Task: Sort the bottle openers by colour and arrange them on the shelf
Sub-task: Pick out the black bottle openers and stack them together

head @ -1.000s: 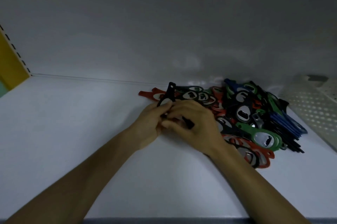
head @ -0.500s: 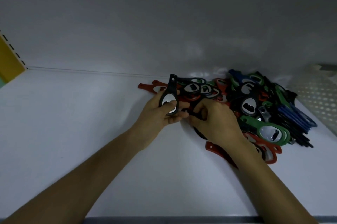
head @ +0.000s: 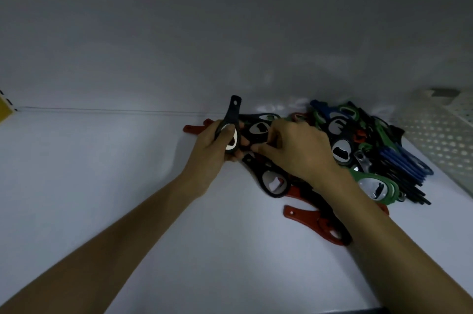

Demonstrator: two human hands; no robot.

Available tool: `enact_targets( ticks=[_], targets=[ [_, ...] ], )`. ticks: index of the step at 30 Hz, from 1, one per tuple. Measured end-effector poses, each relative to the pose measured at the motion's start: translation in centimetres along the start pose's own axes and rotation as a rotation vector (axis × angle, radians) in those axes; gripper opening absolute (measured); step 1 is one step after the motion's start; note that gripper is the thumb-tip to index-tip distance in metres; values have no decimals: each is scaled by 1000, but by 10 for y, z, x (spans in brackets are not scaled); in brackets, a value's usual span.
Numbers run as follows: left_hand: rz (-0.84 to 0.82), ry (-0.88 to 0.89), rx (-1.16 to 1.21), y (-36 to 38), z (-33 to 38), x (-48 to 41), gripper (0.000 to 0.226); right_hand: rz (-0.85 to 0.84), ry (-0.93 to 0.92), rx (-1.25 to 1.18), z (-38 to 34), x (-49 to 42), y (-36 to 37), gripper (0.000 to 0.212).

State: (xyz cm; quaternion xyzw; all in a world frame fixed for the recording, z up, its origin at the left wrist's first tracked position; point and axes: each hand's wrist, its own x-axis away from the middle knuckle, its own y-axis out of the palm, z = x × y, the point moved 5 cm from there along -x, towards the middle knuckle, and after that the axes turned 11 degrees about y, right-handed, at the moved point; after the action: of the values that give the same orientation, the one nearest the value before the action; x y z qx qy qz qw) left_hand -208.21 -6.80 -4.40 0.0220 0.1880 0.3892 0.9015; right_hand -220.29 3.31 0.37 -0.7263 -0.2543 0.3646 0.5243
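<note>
A mixed pile of bottle openers (head: 353, 150) in black, red, green and blue lies on the white shelf (head: 102, 173), right of centre by the back wall. My left hand (head: 212, 157) grips a black opener (head: 230, 132) with its handle pointing up and its metal head under my thumb. My right hand (head: 294, 152) lies on the pile's left part, its fingers curled on another black opener (head: 258, 129); the grip itself is partly hidden. A black opener (head: 268, 180) and a red opener (head: 317, 224) lie loose in front of the pile.
A white perforated basket (head: 440, 134) stands at the right edge, close to the pile. A yellow panel (head: 5, 109) shows at the far left. The shelf's front edge (head: 371, 310) runs along the bottom. The back wall rises just behind the pile.
My left hand has raised the black opener more upright. My right hand has moved deeper onto the pile, uncovering a black and a red opener in front. The camera has shifted a little.
</note>
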Motion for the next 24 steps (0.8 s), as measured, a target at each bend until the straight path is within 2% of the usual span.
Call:
enact_targets(
  ticks=[6, 10, 13, 16, 18, 21, 24],
  targets=[
    [-11, 2, -20, 2, 2, 2, 18, -95, -93, -67, 6, 15, 3, 54],
    [-37, 9, -42, 4, 4, 2, 15, -119, -104, -97, 6, 19, 2, 48],
    [-46, 27, -76, 5, 5, 3, 19, -77, -119, -147, 2, 21, -4, 42],
    [-51, 37, -86, 5, 5, 2, 18, -124, -144, -28, -4, 25, -4, 55],
    [-53, 45, -87, 6, 5, 2, 17, -160, -138, 14, -7, 28, 1, 47],
    [-53, 61, -97, 6, 3, 2, 17, -124, -159, 33, -18, 33, 4, 22],
    [-49, 70, -109, 8, 3, 2, 17, -62, -169, 133, -23, 35, 4, 24]
  ],
)
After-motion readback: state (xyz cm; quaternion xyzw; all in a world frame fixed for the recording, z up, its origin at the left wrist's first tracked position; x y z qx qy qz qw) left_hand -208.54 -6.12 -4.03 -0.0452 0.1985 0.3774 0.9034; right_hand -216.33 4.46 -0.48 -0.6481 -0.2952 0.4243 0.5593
